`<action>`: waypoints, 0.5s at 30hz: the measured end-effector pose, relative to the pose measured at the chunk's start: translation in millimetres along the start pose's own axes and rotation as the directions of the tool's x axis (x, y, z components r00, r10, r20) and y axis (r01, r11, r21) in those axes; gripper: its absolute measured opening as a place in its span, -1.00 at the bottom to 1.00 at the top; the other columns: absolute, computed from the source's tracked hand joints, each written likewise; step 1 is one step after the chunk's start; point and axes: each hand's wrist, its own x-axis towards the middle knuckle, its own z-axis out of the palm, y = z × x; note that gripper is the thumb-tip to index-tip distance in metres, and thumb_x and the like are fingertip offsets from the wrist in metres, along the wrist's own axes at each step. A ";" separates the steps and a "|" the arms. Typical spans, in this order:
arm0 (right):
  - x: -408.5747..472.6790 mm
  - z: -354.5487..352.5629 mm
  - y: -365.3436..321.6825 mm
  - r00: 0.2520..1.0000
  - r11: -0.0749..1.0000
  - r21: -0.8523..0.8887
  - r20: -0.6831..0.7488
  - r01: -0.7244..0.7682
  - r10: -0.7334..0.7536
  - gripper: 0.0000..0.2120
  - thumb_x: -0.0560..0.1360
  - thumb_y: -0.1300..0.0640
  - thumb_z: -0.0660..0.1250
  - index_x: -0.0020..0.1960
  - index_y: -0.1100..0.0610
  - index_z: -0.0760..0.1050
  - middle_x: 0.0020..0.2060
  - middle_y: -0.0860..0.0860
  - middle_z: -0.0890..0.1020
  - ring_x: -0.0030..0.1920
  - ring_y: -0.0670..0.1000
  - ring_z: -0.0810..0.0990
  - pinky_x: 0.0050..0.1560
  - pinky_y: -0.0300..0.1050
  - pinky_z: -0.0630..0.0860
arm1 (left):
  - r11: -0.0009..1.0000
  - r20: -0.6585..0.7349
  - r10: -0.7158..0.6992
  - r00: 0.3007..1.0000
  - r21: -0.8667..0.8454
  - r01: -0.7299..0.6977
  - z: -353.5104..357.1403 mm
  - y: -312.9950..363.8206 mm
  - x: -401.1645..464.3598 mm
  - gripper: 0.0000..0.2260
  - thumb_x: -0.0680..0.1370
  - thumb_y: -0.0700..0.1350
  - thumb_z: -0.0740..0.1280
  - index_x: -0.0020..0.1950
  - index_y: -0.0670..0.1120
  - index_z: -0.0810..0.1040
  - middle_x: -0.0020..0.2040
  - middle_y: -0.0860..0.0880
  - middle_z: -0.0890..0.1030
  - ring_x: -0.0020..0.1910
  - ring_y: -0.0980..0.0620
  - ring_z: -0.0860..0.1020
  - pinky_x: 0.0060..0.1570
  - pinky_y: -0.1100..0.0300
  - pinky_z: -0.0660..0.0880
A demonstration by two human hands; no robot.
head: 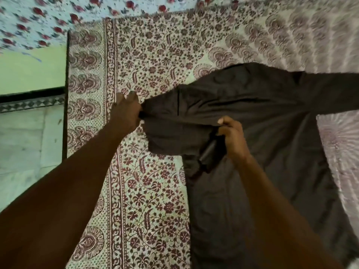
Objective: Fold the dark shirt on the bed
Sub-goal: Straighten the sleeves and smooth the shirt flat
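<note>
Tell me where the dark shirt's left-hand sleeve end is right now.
In the head view, the sleeve end sits left of centre over the patterned bedspread, gripped by the left hand; the right hand pinches the dark shirt further right.

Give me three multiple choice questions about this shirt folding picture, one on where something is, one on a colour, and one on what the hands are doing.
1. Where does the dark shirt lie?
A. On the patterned bedspread
B. On the floor
C. On a chair

2. What colour are the flowers on the sheet at the top left?
A. Yellow
B. Red
C. Green

3. What are the two hands doing?
A. Both lie flat and open
B. Only one holds cloth
C. Both grip the shirt

Answers: 1 A, the bedspread shows all round the shirt. 2 B, the floral sheet bears red blooms. 3 C, the left hand grips one sleeve end and the right hand pinches a fold mid-shirt.
</note>
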 end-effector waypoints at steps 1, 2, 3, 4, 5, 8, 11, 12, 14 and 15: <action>-1.1 -17.2 -9.2 1.000 1.000 0.006 -0.022 -0.007 0.007 -0.89 0.28 0.27 0.28 -0.29 0.10 0.39 -0.35 0.02 0.43 -0.29 -0.05 0.45 -0.21 -0.14 0.37 | 0.997 -0.019 -0.002 1.000 -0.081 0.001 -6.8 9.8 5.3 -0.71 0.47 -0.21 0.48 0.14 -0.24 0.53 0.29 -0.20 0.39 0.28 -0.34 0.35 0.10 -0.22 0.50; -3.0 -32.7 -16.7 1.000 1.000 -0.002 -0.012 -0.004 0.004 -0.82 0.37 0.26 0.36 -0.31 0.09 0.39 -0.37 -0.03 0.45 -0.32 -0.08 0.46 -0.21 -0.15 0.38 | 0.980 -0.039 0.006 0.999 -0.201 -0.013 -12.8 19.9 11.5 -0.71 0.43 -0.20 0.51 0.09 -0.24 0.54 0.21 -0.21 0.45 0.22 -0.32 0.42 0.06 -0.18 0.51; -2.8 -51.6 -21.2 1.000 0.999 -0.043 0.009 0.002 -0.001 -0.73 0.44 0.20 0.45 -0.33 0.08 0.40 -0.40 -0.07 0.49 -0.34 -0.09 0.48 -0.24 -0.17 0.42 | 0.936 -0.073 0.022 0.997 -0.350 -0.046 -21.9 34.3 17.4 -0.71 0.39 -0.24 0.52 0.05 -0.23 0.56 0.13 -0.19 0.52 0.14 -0.28 0.50 0.02 -0.11 0.52; -3.2 -69.2 -26.3 0.999 0.990 -0.141 0.033 0.001 0.003 -0.69 0.44 0.09 0.52 -0.34 0.08 0.43 -0.41 -0.10 0.54 -0.35 -0.11 0.54 -0.26 -0.19 0.48 | 0.866 -0.080 0.037 0.996 -0.495 -0.072 -31.4 51.5 22.3 -0.69 0.36 -0.32 0.51 0.06 -0.23 0.56 0.02 -0.18 0.61 0.05 -0.23 0.57 -0.03 -0.02 0.53; -0.9 -88.6 -27.8 1.000 0.966 -0.260 0.030 0.000 0.008 -0.65 0.38 -0.04 0.58 -0.33 0.11 0.47 -0.39 -0.07 0.59 -0.33 -0.09 0.59 -0.27 -0.19 0.54 | 0.803 -0.064 0.063 0.996 -0.590 -0.088 -41.3 71.0 27.3 -0.64 0.33 -0.41 0.46 0.10 -0.23 0.55 -0.08 -0.20 0.66 -0.04 -0.19 0.62 -0.08 0.07 0.51; 12.4 -143.2 -27.3 0.994 0.871 -0.491 -0.094 -0.005 -0.047 -0.65 0.34 -0.06 0.59 -0.31 0.13 0.50 -0.36 0.02 0.59 -0.28 -0.01 0.61 -0.24 -0.05 0.57 | 0.764 -0.107 0.154 0.982 -0.618 -0.187 -66.4 127.0 44.6 -0.64 0.34 -0.41 0.37 0.07 -0.13 0.67 -0.13 -0.17 0.71 -0.06 -0.12 0.68 -0.03 0.19 0.54; 26.8 -194.7 -22.8 0.966 0.878 -0.477 -0.238 -0.027 -0.100 -0.68 0.48 0.05 0.49 -0.34 0.10 0.44 -0.39 0.02 0.52 -0.32 -0.01 0.52 -0.28 -0.10 0.42 | 0.818 -0.112 0.177 0.978 -0.536 -0.209 -78.4 175.7 58.2 -0.83 0.42 -0.05 0.50 -0.03 -0.07 0.72 -0.08 -0.16 0.71 -0.02 -0.12 0.66 0.03 0.05 0.56; 30.4 -207.8 -20.7 0.957 0.872 -0.488 -0.265 -0.029 -0.116 -0.70 0.50 0.05 0.46 -0.30 0.16 0.46 -0.38 0.06 0.53 -0.32 0.01 0.51 -0.28 -0.11 0.39 | 0.833 -0.114 0.165 0.980 -0.516 -0.200 -78.3 189.1 62.1 -0.75 0.43 0.07 0.50 -0.04 -0.08 0.70 -0.09 -0.17 0.70 -0.04 -0.13 0.65 -0.01 0.04 0.56; 40.1 -238.1 -12.3 0.936 0.855 -0.516 -0.324 -0.050 -0.141 -0.78 0.53 0.09 0.40 -0.12 0.26 0.55 -0.24 0.14 0.61 -0.20 0.07 0.57 -0.21 -0.09 0.42 | 0.818 -0.135 0.158 0.978 -0.536 -0.206 -76.1 221.4 68.0 -0.72 0.44 0.14 0.49 -0.10 -0.06 0.66 -0.21 -0.14 0.67 -0.15 -0.13 0.65 -0.08 0.03 0.56; 46.3 -253.0 -7.9 0.923 0.850 -0.522 -0.359 -0.076 -0.138 -0.81 0.53 0.11 0.38 -0.02 0.26 0.57 -0.15 0.15 0.64 -0.11 0.09 0.59 -0.16 -0.08 0.43 | 0.798 -0.144 0.160 0.977 -0.563 -0.214 -73.7 237.2 70.7 -0.76 0.45 0.12 0.49 -0.15 -0.05 0.62 -0.26 -0.10 0.65 -0.21 -0.12 0.64 -0.11 0.01 0.57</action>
